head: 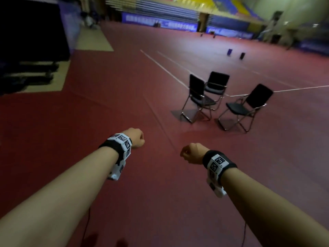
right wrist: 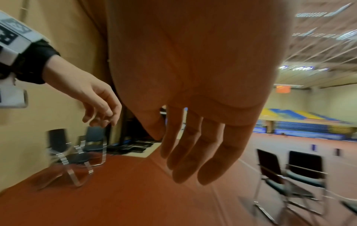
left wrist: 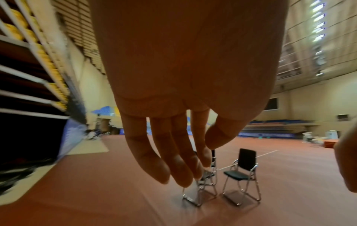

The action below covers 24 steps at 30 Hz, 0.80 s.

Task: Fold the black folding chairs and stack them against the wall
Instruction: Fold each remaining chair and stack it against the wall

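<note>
Three black folding chairs stand unfolded on the red floor ahead and to the right: a left chair (head: pixel 196 86), a rear chair (head: pixel 218 81) and a right chair (head: pixel 237 108). My left hand (head: pixel 137 139) and right hand (head: pixel 191 154) hang in front of me, well short of them, holding nothing. In the wrist views the left fingers (left wrist: pixel 173 152) and right fingers (right wrist: pixel 193 145) hang relaxed. One chair (left wrist: pixel 246 160) shows fully past the left hand; another (left wrist: pixel 208 175) is partly hidden behind the fingers. Two more blurred chairs (right wrist: pixel 77 146) stand by a beige wall (right wrist: pixel 38 125).
A tall dark block with low dark gear at its foot (head: pixel 32 41) fills the far left. White floor lines (head: pixel 163 68) run past the chairs. Two small dark objects (head: pixel 235 53) sit farther out. Bleachers and blue banners (head: pixel 160 22) line the far side.
</note>
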Tool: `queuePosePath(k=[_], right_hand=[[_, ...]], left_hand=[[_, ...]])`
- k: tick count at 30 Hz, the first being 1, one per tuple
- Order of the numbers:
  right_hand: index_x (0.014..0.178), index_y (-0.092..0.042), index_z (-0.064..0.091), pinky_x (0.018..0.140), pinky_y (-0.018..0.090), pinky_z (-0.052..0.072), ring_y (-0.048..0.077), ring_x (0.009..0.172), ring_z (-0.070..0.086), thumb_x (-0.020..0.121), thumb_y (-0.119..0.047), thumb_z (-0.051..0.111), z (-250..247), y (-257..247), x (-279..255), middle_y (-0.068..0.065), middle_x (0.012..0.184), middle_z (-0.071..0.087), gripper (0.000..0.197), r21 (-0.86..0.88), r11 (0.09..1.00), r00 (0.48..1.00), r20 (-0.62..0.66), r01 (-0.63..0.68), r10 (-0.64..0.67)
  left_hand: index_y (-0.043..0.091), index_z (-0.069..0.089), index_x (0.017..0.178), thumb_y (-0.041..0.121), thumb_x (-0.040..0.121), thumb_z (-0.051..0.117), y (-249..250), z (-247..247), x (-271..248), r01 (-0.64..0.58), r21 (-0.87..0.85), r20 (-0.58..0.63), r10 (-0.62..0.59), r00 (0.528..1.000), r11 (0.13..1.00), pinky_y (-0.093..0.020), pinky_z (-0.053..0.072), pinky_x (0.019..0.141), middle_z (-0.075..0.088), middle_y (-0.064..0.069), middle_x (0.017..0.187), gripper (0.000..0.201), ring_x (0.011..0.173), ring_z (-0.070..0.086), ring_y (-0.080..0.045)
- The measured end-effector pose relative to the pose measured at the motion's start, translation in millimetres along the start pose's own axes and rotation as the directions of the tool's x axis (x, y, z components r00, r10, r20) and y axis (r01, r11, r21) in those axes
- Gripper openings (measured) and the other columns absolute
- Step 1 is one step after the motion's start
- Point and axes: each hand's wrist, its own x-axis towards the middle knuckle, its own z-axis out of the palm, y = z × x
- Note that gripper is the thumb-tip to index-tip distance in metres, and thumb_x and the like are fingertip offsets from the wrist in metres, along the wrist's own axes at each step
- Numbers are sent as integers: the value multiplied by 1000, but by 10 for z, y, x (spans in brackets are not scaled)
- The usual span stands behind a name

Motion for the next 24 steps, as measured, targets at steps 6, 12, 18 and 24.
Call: queuePosePath(k=[6,12,18,24], right_hand=[[110,-28,75,88,35,57,27,96,70,93,-31,51,-390,905,199,3,105,75,30,19,988,988,-39,-152,152],[111,-31,75,92,33,54,23,103,68,95,-30,52,-839,1606,999,-2,115,73,28,-24,980,980,6,-199,200],[118,-25,72,93,36,55,24,105,67,100,-28,47,-1412,2141,2234,1,118,72,31,-94,976,980,-12,-198,198],[113,-26,73,92,39,56,24,102,68,98,-31,46,-1883,2664,3217,2,115,73,31,-83,967,970,-27,-243,241]], left_hand=[[20,73,106,33,92,52,799,-312,974,-164,76,-11,166,986,983,-40,57,88,72,-7,109,28,96,68,-29],[26,71,107,34,91,53,1308,-377,2247,-258,72,10,258,966,963,-38,56,91,71,-3,113,26,101,67,-27],[27,71,103,32,88,53,1461,-648,3813,-277,20,19,277,961,961,-36,56,89,72,-1,109,24,97,68,-25],[28,71,102,33,86,52,1600,-990,4999,-309,49,55,306,950,950,-38,57,89,72,-2,108,26,97,68,-27]])
